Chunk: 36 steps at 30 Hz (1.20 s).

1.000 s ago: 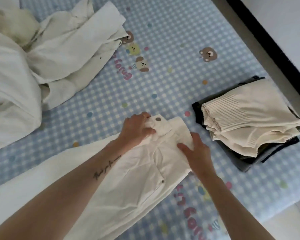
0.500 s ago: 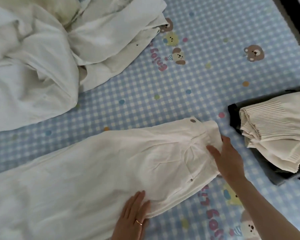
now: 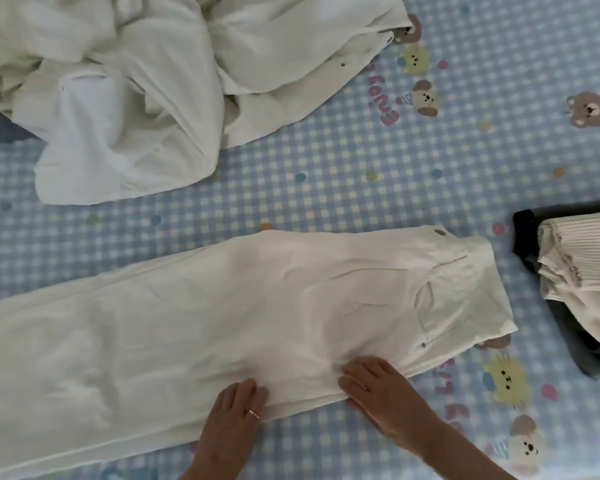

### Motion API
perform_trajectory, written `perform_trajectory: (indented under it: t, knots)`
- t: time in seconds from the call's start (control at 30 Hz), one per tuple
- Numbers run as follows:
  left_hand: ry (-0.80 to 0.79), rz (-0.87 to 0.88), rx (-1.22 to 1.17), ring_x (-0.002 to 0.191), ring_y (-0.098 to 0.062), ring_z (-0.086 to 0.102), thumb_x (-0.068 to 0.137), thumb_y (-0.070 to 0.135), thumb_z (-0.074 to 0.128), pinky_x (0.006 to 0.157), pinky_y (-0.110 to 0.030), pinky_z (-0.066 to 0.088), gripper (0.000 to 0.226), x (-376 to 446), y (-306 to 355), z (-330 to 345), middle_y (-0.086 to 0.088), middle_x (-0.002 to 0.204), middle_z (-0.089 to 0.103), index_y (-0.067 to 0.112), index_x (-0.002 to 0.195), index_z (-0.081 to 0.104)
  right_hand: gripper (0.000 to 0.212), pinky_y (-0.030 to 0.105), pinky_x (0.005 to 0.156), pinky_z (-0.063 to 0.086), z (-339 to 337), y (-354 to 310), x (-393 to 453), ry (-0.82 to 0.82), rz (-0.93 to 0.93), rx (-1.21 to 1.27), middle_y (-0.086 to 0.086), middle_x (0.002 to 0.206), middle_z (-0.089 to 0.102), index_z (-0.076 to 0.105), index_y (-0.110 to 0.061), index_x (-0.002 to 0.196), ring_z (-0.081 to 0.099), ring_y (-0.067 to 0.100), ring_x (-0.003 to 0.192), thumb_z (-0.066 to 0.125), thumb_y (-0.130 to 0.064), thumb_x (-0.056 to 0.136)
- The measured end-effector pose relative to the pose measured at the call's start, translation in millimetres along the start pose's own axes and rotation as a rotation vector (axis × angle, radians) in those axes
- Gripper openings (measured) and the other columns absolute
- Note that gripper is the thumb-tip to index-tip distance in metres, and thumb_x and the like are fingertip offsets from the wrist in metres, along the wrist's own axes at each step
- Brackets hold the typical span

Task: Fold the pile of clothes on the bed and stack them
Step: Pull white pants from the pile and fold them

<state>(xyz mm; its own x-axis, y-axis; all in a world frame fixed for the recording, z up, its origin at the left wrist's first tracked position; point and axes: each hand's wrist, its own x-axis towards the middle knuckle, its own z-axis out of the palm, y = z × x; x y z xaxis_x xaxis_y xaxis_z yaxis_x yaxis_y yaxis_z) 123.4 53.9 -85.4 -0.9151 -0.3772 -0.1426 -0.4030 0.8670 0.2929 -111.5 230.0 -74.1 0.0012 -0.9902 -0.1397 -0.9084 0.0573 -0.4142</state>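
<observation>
Flat, both hands press creased white trousers (image 3: 239, 317).

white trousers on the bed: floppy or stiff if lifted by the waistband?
Likely floppy: the white trousers lie flat with soft creases under the left hand and right hand. Probably light. On a waistband lift the long legs would likely dangle and drag.
</observation>
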Motion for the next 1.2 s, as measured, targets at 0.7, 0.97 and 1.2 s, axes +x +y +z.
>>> perform_trajectory:
  t: [0.7,0.97,1.2]
  knots:
    - [-0.209,-0.169,-0.023,0.142,-0.026,0.021,0.097,0.050,0.014,0.112,-0.041,0.018,0.064,75.3,-40.6,-7.5,-0.017,0.153,0.024,0.011,0.145,0.029,0.055,0.046,0.116,0.014,-23.3,105.2,80.7,0.004,0.366,-0.278,-0.001,0.154,0.026,0.025,-0.019,0.148,0.033,0.019,0.140,0.028,-0.040,0.097]
    - [-0.137,-0.225,-0.090,0.146,-0.029,0.005,0.095,0.051,0.019,0.115,-0.047,0.008,0.070,165.0,34.2,0.1,-0.016,0.158,0.001,0.009,0.150,0.006,0.081,0.050,0.105,0.036,-69.5,143.6,-6.8,0.368,1.355,0.223,0.015,0.143,0.041,0.026,-0.013,0.143,0.042,0.034,0.128,0.039,-0.067,0.084]
    - [-0.362,-0.269,-0.053,0.144,-0.031,-0.014,0.093,0.053,0.018,0.116,-0.046,-0.012,0.074,183.0,31.8,9.1,-0.014,0.153,-0.020,0.011,0.148,-0.008,0.051,0.041,0.078,0.054,-107.8,149.5,-5.5,0.268,1.430,0.904,0.004,0.100,0.071,0.060,-0.014,0.116,0.067,0.025,0.089,0.077,-0.038,0.073]
